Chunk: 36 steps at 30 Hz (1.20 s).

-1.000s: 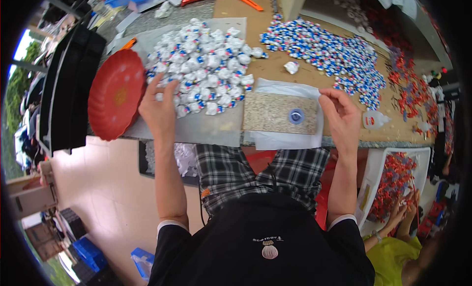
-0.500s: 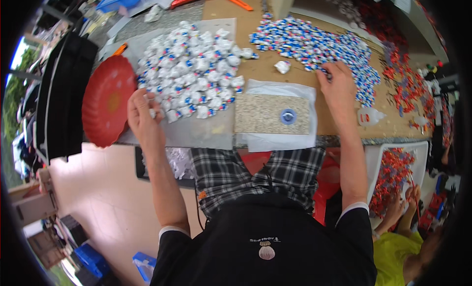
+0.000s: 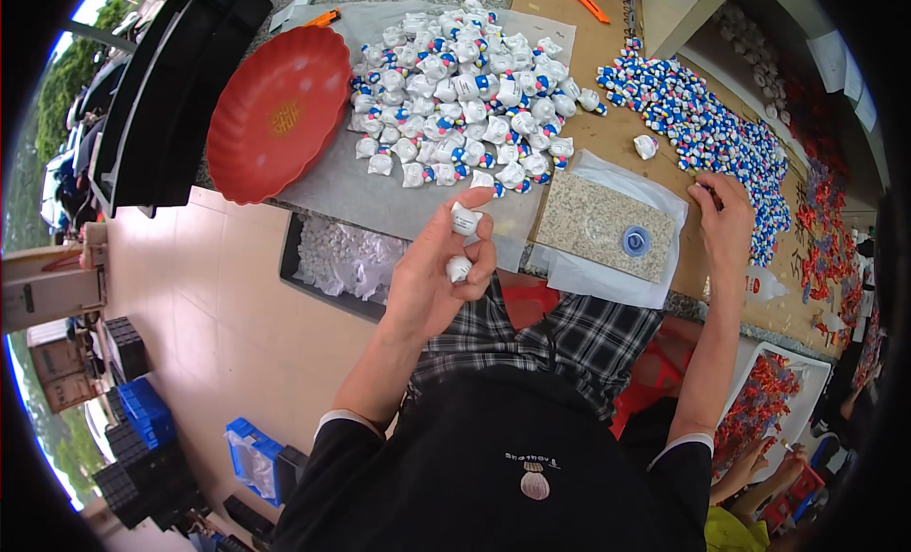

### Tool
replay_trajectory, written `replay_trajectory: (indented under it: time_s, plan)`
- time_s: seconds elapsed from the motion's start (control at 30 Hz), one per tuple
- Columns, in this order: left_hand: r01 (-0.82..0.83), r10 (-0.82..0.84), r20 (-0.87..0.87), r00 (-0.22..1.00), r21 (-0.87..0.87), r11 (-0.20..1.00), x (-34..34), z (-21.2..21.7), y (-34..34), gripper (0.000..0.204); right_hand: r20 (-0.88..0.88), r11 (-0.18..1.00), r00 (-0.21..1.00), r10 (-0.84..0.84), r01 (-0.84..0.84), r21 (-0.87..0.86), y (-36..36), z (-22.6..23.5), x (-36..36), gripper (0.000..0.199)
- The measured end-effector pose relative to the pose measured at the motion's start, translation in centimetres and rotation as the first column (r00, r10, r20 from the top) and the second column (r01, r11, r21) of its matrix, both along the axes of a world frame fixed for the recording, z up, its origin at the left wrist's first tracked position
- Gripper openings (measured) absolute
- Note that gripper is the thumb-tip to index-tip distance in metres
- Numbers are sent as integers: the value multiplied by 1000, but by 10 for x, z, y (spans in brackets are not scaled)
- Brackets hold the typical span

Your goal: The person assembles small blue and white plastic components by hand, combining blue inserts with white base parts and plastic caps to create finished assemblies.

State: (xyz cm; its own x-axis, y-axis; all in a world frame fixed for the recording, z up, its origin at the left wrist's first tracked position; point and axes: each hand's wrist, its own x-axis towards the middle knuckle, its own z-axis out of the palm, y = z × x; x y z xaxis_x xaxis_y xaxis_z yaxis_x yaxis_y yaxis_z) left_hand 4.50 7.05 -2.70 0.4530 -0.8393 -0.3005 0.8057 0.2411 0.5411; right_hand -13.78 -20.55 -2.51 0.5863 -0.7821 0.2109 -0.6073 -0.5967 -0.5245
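My left hand (image 3: 418, 277), palm turned up, holds two small white figure heads: one head (image 3: 465, 220) between thumb and fingers, another head (image 3: 459, 268) lower against the curled fingers. In front of it spreads a pile of white figures with blue and coloured parts (image 3: 455, 96) on a grey sheet. My right hand (image 3: 726, 220) is closed in a pinch beside a heap of small blue-and-white pieces (image 3: 702, 115); what its fingertips hold is too small to make out. A lone white head (image 3: 645, 147) lies nearby. Between my hands is a speckled stone slab (image 3: 593, 220) bearing a small round blue dish (image 3: 636, 240).
A red scalloped plate (image 3: 275, 115) lies at the left, by a black crate (image 3: 171, 87). A white squeeze bottle (image 3: 764, 284) lies near the right edge, and an orange cutter (image 3: 583, 0) at the back. Below right, another person's hands (image 3: 759, 471) work by a white tray of red pieces (image 3: 773, 391).
The view has swung to the left. My left hand has moved away from the red plate and turned, showing the two white heads. My right hand stays pinched beside the blue-and-white heap.
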Motion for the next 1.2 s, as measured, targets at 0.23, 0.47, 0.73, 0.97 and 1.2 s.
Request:
replay_trajectory:
  time_s: [0.23, 0.47, 0.73, 0.97, 1.2]
  plan:
    - [127, -134, 202, 970, 44, 991, -11, -13, 1, 40, -13, 944, 983, 184, -181, -278, -6, 1, -18, 13]
    - [103, -152, 292, 944, 177, 979, -46, -5, -12, 27, 547, 673, 833, -87, -355, 648, 65, 23, -18, 17]
    - [298, -364, 327, 872, 235, 925, -77, 2, -43, 32, 535, 446, 822, -194, -412, 795, 117, 18, -18, 19]
    - [0, -144, 842, 520, 169, 986, -81, -12, -43, 22, 545, 382, 815, -196, -449, 808, 126, 16, -15, 20]
    - [-101, 157, 985, -74, -164, 981, -73, -25, -44, 31, 449, 180, 868, -214, -416, 891, 120, 13, -30, 17]
